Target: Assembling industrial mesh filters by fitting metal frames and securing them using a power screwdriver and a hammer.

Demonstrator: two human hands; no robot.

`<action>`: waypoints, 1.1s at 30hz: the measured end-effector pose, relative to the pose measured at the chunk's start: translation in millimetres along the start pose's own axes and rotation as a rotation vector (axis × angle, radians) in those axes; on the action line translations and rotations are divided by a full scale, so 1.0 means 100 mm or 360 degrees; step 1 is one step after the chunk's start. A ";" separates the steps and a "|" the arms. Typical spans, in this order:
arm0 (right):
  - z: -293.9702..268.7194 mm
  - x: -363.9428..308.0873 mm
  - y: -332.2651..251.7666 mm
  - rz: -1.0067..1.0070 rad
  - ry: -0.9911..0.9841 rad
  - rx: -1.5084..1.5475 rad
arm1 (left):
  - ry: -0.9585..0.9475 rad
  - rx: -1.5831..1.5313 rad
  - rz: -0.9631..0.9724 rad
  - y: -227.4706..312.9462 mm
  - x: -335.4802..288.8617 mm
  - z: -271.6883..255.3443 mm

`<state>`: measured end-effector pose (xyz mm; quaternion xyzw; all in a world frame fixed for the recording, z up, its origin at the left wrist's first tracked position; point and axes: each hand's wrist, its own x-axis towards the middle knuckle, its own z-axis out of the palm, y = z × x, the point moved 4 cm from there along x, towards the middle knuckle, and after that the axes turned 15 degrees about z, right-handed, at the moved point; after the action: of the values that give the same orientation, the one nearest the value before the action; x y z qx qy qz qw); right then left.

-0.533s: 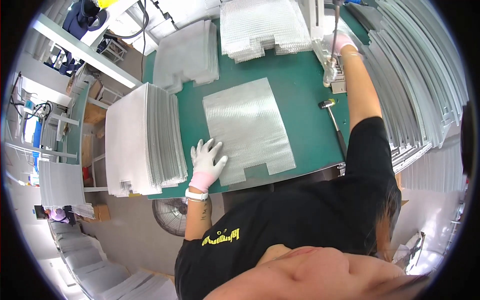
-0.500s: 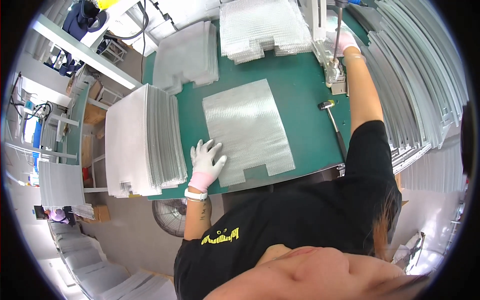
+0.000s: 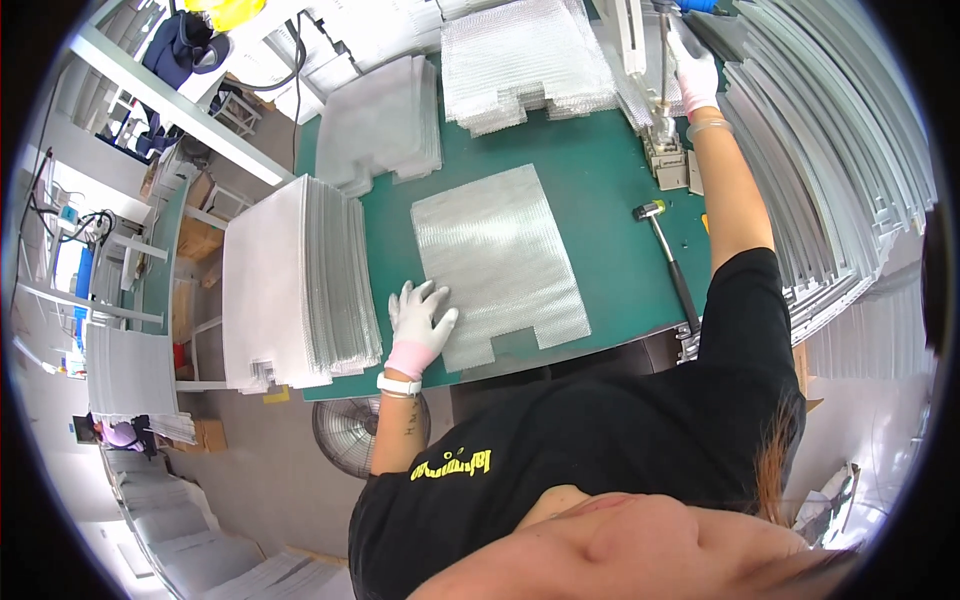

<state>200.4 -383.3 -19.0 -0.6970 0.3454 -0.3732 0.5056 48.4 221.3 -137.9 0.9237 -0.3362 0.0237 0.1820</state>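
A silvery mesh sheet with a notch in its near edge lies flat on the green tabletop. My left hand, in a white glove with a pink cuff, rests with fingers spread at the sheet's near left edge. At the far right, my gloved right hand reaches up beside the metal rod of a bench press. Its fingers overlap the rod's upper part, and their grip is unclear. A small mallet with a black handle lies near the press, toward the table's right edge.
A tall stack of mesh sheets stands left of my left hand. Two more piles sit behind, a greyer one and a shiny one. Long rows of sheets line the right side. A floor fan stands below the near edge.
My right hand has moved farther up along the press rod. My left hand still rests at the sheet's edge. The whole view has shifted slightly.
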 end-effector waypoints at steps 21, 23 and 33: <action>-0.92 -4.34 -0.12 -0.1100 -0.0573 -0.0325 | 0.1433 -0.1953 -0.0331 0.90 -0.24 -0.23; -0.97 -4.06 -0.24 -0.0877 -0.0525 -0.0484 | 0.1326 -0.2103 -0.0092 0.78 -0.33 -0.36; -0.56 -4.01 0.24 -0.0149 -0.1219 -0.0809 | 0.0593 -0.0102 -0.0150 0.53 -0.14 -0.16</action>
<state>-44.4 -70.3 -98.7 -0.9015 0.1824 -0.0147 0.3923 5.9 198.1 -108.1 0.9118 -0.2537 0.1751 0.2714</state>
